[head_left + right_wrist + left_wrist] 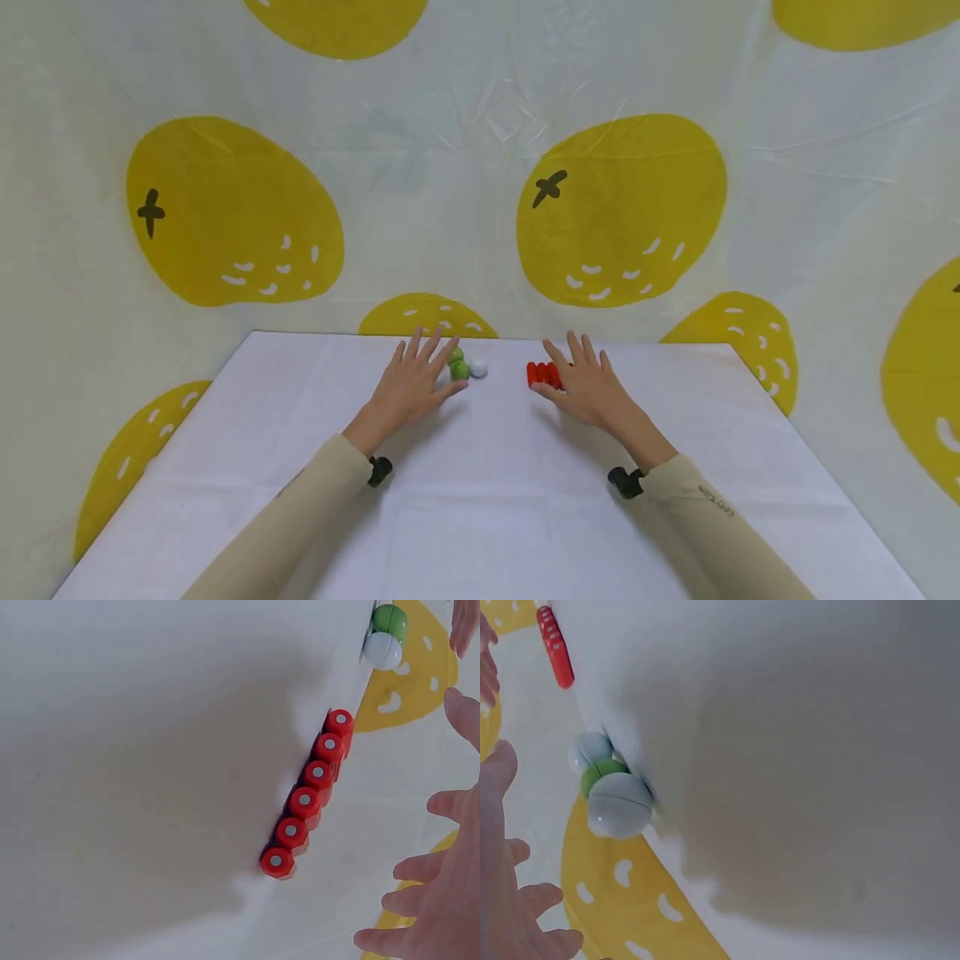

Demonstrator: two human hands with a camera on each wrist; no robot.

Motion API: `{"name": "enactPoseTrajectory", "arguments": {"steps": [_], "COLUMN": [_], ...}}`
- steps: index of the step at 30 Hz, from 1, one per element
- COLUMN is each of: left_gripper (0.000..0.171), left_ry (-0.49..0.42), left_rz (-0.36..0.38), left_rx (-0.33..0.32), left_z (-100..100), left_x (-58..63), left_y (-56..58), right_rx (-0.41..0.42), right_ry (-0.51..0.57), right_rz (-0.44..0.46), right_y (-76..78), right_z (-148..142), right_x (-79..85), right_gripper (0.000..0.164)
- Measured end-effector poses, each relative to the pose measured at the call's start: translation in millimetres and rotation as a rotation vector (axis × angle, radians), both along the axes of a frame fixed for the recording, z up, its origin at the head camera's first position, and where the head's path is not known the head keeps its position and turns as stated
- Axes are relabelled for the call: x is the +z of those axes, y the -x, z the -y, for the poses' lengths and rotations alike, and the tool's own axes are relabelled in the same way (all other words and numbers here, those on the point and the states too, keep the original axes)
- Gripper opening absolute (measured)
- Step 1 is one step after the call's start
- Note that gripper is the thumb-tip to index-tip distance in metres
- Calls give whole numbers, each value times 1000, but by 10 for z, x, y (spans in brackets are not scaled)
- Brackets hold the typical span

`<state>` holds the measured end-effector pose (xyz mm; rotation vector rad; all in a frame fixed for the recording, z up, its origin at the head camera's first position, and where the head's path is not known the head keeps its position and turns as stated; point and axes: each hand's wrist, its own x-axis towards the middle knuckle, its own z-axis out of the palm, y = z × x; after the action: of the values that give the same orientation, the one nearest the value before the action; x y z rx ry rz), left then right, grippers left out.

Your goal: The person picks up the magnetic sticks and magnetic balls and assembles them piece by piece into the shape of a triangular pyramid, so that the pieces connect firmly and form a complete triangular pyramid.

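Fingers spread, my left hand (411,390) hovers over the table beside a small cluster of balls. Two green balls (459,369) and a white ball (478,367) show there in the head view; fingers partly cover the cluster. In the left wrist view, white balls (620,806) with a seam sit around a green ball (600,778). My right hand (592,392), also spread out, is above a row of red rods (542,374) and hides part of it. Seen from the right wrist, several red rods (304,801) lie side by side, each with a silvery dot on its end.
A white cloth covers the table (480,517), whose far edge runs just behind the balls and rods. Behind it hangs a pale curtain (435,192) printed with large yellow fruit. Dark wrist cameras (626,482) are strapped under both sleeves.
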<state>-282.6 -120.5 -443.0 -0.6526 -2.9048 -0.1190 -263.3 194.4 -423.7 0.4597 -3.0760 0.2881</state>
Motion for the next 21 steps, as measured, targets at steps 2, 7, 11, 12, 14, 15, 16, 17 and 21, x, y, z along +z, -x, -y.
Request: {"name": "enactPoseTrajectory", "arguments": {"steps": [2, 7, 11, 12, 14, 15, 16, 17, 21], "left_gripper": [82, 83, 84, 84, 86, 87, 87, 88, 88], "left_ry": [-18, -47, -118, -148, -212, -250, -282, -317, -432], "left_rz": [3, 17, 59, 82, 143, 175, 203, 226, 281], "left_rx": [-14, -54, -93, -98, -92, -86, -78, -74, -62], "left_z": [20, 78, 117, 128, 148, 158, 169, 179, 202], "left_x": [-11, -33, -41, -46, -67, -78, -96, -114, -177], "left_y": [31, 91, 121, 128, 143, 146, 154, 161, 189], "right_rx": [-5, -14, -20, -23, -31, -36, -41, -45, -60], "right_ry": [1, 17, 38, 46, 55, 60, 67, 76, 124], "right_rz": [6, 32, 49, 55, 72, 81, 91, 100, 138], "right_y": [36, 130, 186, 195, 216, 225, 234, 243, 291], "right_z": [-19, -75, -138, -156, -194, -213, -230, -248, -311], "right_x": [-10, -43, -53, -53, -53, -56, -61, -67, -117], "right_gripper": [86, 86, 84, 83, 82, 82, 82, 81, 79]}}
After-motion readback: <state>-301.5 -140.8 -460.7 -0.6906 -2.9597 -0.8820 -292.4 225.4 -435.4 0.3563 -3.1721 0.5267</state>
